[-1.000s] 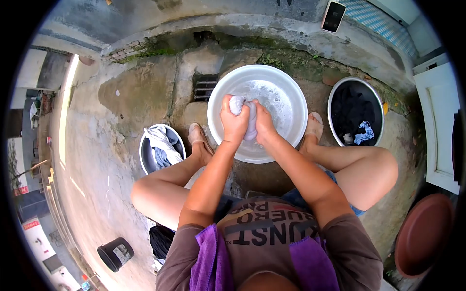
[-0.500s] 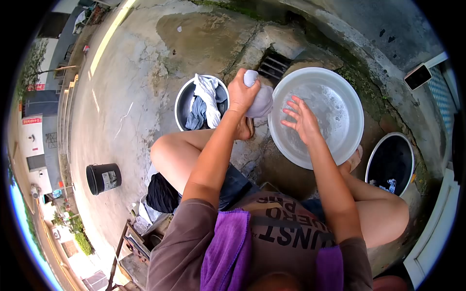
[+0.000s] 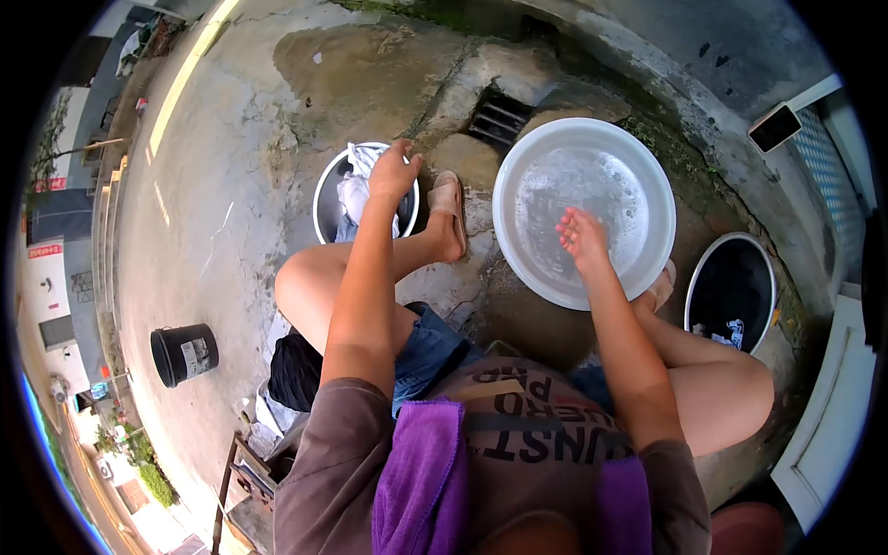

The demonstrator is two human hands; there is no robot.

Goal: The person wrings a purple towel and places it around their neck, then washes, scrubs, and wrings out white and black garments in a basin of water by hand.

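Observation:
Over the right rim of a small metal basin is my left hand, thumb and fingers apart, with no cloth visible in it. White and pale lavender cloth lies in that basin, with a bit of blue fabric below it. My right hand hovers above the large white basin, its fingers loosely bent and apart, holding nothing. Cloudy, slightly foamy water shows inside the large basin.
A dark basin with something dark in it stands at the right. At the left is a black bucket. A drain grate lies beyond the basins, and a phone is mounted at the upper right. Black cloth lies beside my leg.
My left hand has moved left from beside the large basin to the small one and let go of the lavender cloth, which lies there. My right hand has lowered slightly, fingers more bent.

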